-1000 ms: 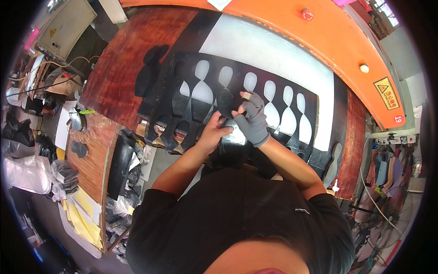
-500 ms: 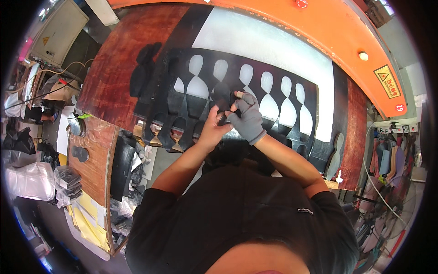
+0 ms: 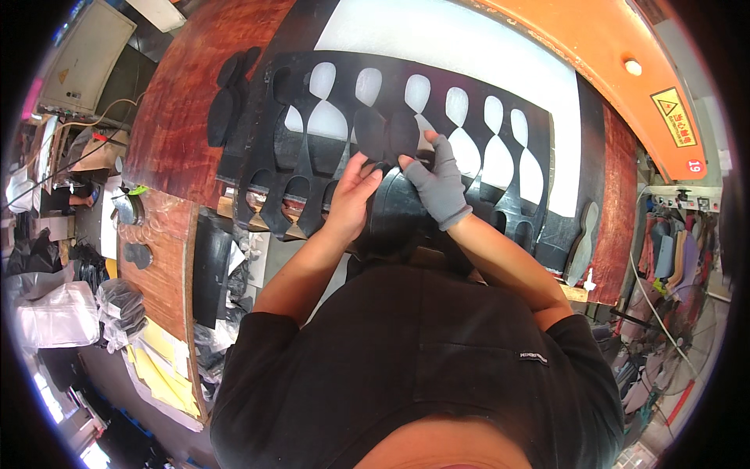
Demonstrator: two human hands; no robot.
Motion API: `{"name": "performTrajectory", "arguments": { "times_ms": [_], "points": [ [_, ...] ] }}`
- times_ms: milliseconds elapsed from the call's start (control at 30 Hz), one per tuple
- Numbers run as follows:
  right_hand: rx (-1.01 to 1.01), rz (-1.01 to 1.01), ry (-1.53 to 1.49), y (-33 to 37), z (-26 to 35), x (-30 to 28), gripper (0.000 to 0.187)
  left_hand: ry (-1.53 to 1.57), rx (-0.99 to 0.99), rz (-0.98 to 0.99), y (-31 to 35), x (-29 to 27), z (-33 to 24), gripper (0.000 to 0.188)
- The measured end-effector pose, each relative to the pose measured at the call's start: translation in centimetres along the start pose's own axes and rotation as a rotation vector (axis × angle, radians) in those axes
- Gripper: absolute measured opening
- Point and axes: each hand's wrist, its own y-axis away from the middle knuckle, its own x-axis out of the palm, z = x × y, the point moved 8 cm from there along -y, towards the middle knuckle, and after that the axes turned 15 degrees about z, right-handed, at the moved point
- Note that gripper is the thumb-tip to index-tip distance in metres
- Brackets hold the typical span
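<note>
A black sheet (image 3: 269,152) with rows of sole-shaped cut-outs lies in front of me, white showing through several of them. Over its middle, two dark rounded pieces, shaped like shoe-sole parts, stand side by side: a left piece (image 3: 370,131) and a right piece (image 3: 403,137). My bare left hand (image 3: 353,197) has its fingertips closed at the lower end of the left piece. My right hand (image 3: 439,186), in a grey glove with bare thumb and fingertips, pinches the right piece along its edge. The pieces' lower ends are partly hidden by my fingers.
An orange machine beam (image 3: 617,47) spans the far side above a white board (image 3: 445,43). More dark sole shapes (image 3: 228,102) lie on the reddish board at left. A grey sole-shaped piece (image 3: 582,244) rests at the right. A wooden side table (image 3: 160,258) stands at lower left.
The hands have moved slightly apart. Where one dark shape showed between them, two now show side by side. The view has shifted, so the sheet appears higher.
</note>
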Motion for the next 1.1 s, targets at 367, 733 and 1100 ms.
{"name": "performTrajectory", "arguments": {
  "times_ms": [367, 733, 1100],
  "points": [
    [0.093, 0.139, -0.345, 2.1, 1.4, 1.5, 0.024, 0.061, -0.05, -0.052, -0.3, -0.4, 0.9, 0.02],
    [0.024, 0.193, 0.158, 1.2, 1.3, 2.4, 0.055, -0.198, -0.132, -0.116, 0.0, 0.9, 0.8, 0.054],
    [0.135, 0.558, -0.101, -0.3, 4.3, 2.9, 0.049, -0.355, -0.179, 0.105, -0.1, 2.7, -2.8, 0.061]
  ]
}}
